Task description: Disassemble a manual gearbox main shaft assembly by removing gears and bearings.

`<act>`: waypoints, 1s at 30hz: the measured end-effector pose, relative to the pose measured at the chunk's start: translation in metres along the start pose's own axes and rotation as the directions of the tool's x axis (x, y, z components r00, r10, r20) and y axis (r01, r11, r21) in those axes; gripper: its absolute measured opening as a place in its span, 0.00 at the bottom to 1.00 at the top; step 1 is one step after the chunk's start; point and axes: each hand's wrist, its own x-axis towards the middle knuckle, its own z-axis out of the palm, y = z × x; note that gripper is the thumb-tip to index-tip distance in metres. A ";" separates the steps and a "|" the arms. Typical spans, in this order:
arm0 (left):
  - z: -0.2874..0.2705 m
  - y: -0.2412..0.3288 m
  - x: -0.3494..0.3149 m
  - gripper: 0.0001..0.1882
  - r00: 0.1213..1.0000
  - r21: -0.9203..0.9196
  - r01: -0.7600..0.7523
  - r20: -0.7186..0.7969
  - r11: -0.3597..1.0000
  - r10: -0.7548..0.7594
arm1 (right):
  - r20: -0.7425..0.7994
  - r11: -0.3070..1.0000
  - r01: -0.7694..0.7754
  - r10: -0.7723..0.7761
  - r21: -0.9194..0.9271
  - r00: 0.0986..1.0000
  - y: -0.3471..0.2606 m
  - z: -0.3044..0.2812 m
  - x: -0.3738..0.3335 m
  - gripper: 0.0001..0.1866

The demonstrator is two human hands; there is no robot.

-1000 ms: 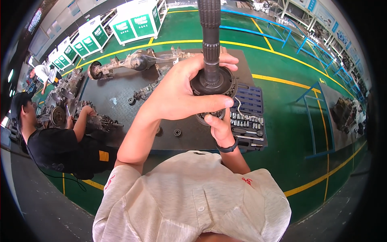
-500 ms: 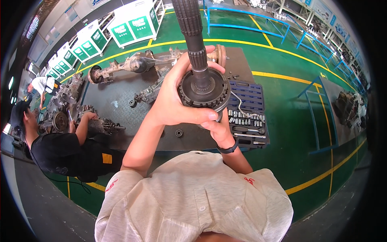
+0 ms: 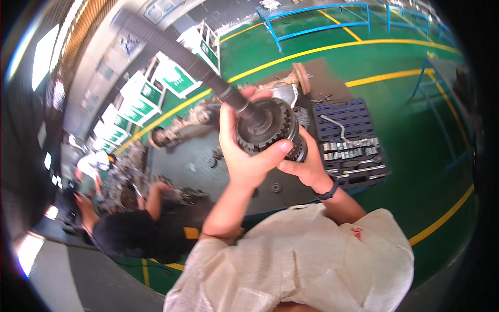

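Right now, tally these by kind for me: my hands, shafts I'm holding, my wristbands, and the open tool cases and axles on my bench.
Left hand and right hand: 2
Shaft: 1
Wristband: 1
Tool case: 1
Axle: 1
Total: 6

the left hand [image 3: 241, 162] curls around a dark toothed gear [image 3: 265, 122] on a splined shaft [image 3: 192, 67] slanting toward the upper left; the right hand [image 3: 310, 165] grips from the right, lower down. the bench [image 3: 179, 162] below carries an open blue socket case [image 3: 344, 122], a long rusty axle [image 3: 183, 125] and a small round part [image 3: 276, 187]. at left, a person in black [image 3: 130, 233] reaches over metal parts [image 3: 186, 195].
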 end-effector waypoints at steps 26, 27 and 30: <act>0.007 -0.024 0.031 0.45 0.977 -0.181 -0.041 0.198 0.983 0.077 | -0.018 0.904 -0.021 0.015 -0.427 1.000 -0.058 -0.028 0.013 0.36; 0.004 -0.027 0.029 0.44 0.976 -0.212 -0.068 0.191 0.975 0.110 | -0.033 0.852 0.016 -0.039 -0.524 0.999 -0.060 -0.029 0.015 0.37; 0.010 -0.023 0.022 0.45 0.993 -0.349 -0.013 0.106 0.937 0.053 | -0.035 0.702 0.096 -0.169 -0.705 0.985 -0.074 -0.028 0.019 0.38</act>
